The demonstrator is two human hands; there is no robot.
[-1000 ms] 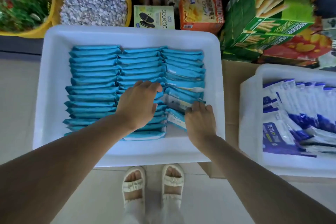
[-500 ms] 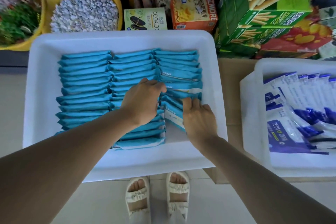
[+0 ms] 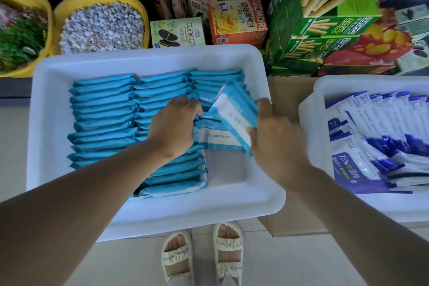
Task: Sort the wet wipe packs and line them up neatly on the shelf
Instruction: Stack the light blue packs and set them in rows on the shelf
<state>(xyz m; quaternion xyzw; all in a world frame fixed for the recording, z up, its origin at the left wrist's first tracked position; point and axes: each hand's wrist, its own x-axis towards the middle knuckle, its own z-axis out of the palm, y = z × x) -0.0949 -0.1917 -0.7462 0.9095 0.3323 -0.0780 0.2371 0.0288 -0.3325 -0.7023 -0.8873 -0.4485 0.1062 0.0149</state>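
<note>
Head view, looking down: a white tray (image 3: 46, 123) holds three rows of teal wet wipe packs (image 3: 104, 109) standing on edge. The right hand (image 3: 276, 144) grips one lifted pack (image 3: 234, 114) above the right-hand row, thumb curled on its near face, fingers behind it. The left hand (image 3: 174, 127) rests on the middle row, fingers bent down together onto the pack edges, just left of the lifted pack.

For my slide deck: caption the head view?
Right hand lifts a teal wipe pack from the white tray; left hand steadies the rows.
</note>
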